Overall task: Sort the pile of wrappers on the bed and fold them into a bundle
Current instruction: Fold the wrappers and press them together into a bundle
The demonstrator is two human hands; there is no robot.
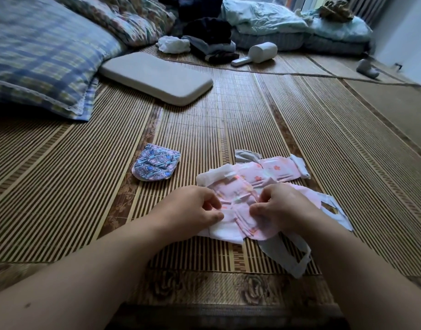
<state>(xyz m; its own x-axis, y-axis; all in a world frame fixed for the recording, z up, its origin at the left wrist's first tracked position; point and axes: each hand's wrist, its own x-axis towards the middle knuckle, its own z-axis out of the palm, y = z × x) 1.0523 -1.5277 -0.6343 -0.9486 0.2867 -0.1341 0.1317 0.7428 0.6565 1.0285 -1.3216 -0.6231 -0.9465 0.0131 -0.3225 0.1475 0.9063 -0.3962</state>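
A pile of pink flower-print wrappers with white and grey strips lies on the bamboo mat in front of me. My left hand pinches the pile's left edge where a white flap shows. My right hand pinches the pink wrapper just right of the middle. More pink wrappers stretch behind my hands, and grey strips trail out at the near right. One folded blue-and-pink wrapper lies apart to the left.
A flat beige pad lies farther back. A plaid pillow sits at the far left. Dark clothes, a white crumpled cloth, a white handheld device and light blue bedding crowd the back.
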